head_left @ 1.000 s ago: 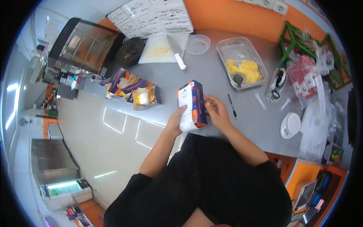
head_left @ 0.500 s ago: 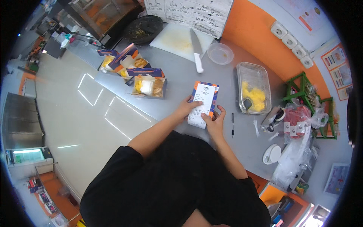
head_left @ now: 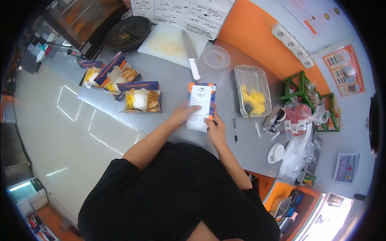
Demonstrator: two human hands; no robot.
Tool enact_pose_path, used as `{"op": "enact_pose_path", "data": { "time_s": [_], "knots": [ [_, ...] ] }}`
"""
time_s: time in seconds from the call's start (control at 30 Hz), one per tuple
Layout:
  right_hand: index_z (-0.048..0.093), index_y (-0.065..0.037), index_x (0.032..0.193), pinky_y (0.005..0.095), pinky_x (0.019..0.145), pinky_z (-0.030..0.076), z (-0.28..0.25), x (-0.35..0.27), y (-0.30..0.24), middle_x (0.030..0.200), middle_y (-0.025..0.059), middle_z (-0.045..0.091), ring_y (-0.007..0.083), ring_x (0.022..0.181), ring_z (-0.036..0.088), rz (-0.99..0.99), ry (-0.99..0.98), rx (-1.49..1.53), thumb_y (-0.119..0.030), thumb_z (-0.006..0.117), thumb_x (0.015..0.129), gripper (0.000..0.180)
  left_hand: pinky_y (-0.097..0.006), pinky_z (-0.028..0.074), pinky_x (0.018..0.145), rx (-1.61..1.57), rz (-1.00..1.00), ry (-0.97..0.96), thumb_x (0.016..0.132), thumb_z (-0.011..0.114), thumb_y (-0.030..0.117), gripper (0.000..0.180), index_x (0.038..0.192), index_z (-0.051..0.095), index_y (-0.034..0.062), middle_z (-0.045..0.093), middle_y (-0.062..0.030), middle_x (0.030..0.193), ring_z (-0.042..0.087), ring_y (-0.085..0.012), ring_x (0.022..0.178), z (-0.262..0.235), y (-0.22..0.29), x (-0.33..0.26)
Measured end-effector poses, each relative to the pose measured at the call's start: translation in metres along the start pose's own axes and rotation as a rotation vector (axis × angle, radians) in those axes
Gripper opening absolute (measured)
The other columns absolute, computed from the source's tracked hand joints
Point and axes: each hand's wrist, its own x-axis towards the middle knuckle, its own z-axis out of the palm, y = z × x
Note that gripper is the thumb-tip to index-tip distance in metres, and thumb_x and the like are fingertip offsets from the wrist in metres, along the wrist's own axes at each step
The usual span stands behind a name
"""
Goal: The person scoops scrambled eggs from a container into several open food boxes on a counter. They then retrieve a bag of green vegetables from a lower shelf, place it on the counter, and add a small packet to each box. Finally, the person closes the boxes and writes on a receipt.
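Note:
A long white paper receipt point(head_left: 200, 105) lies over a flat purple-and-orange carton point(head_left: 213, 96), which shows along the top and right side. My left hand point(head_left: 181, 114), a little blurred, grips the left side, its thumb pressed on the paper. On the lower right edge my right hand point(head_left: 216, 127) pinches receipt and carton together, thumb in front and fingers behind. To the left stand three open purple food boxes; the nearest box point(head_left: 142, 97) holds yellow food, a white portion and browned pieces. Whether the carton is folded flat or has depth is hard to tell.
A white-handled knife point(head_left: 190, 52) rests across the white cutting board point(head_left: 161, 42). Near it are a round plastic container point(head_left: 216, 57) and a clear tray point(head_left: 261, 78) with yellow food. On the right lie a pen point(head_left: 235, 130), a white kitchen scale point(head_left: 276, 153) and green racks point(head_left: 297, 86).
The whole view has shifted, moving the counter items leftward in the picture. Both hands keep hold of the receipt and carton; my right index finger has moved in against the carton's edge.

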Motion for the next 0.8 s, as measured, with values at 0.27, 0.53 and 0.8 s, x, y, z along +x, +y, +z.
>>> {"op": "enact_pose_path", "data": {
  "time_s": [0.27,0.53,0.8],
  "knots": [
    [0.043,0.007,0.141,0.0376,0.104,0.043,-0.031,0.038,0.048,0.141,0.0187,0.049,0.0248,0.124,0.053,0.033,0.156,-0.098,-0.012,0.062,0.091,0.057,-0.037,0.042,0.102,0.347,0.356,0.186,0.093,0.067,0.034,0.061,0.14,0.047,0.0006,0.053,-0.016,0.138,0.054,-0.0227,0.121,-0.028,0.009,-0.047],
    [0.062,-0.003,0.118,0.04,0.096,0.045,0.026,0.035,0.0,0.11,0.0133,0.065,0.0283,0.107,0.059,-0.278,0.133,-0.588,-0.015,0.068,0.088,0.033,-0.038,0.048,0.086,0.914,0.709,0.902,0.079,0.071,0.016,0.02,0.097,0.072,0.0068,0.068,-0.0069,0.102,0.061,-0.0238,0.097,-0.178,-0.018,-0.152],
    [0.066,-0.009,0.107,0.042,0.09,0.044,0.213,0.036,-0.024,0.103,0.0083,0.066,0.028,0.101,0.056,-0.88,-0.575,-0.86,-0.013,0.072,0.076,0.031,-0.047,0.042,0.099,1.28,0.783,0.833,0.072,0.073,0.018,0.034,0.106,0.073,0.0137,0.061,-0.0063,0.125,0.053,-0.0336,0.114,-0.201,-0.011,-0.134]
  ]
}}
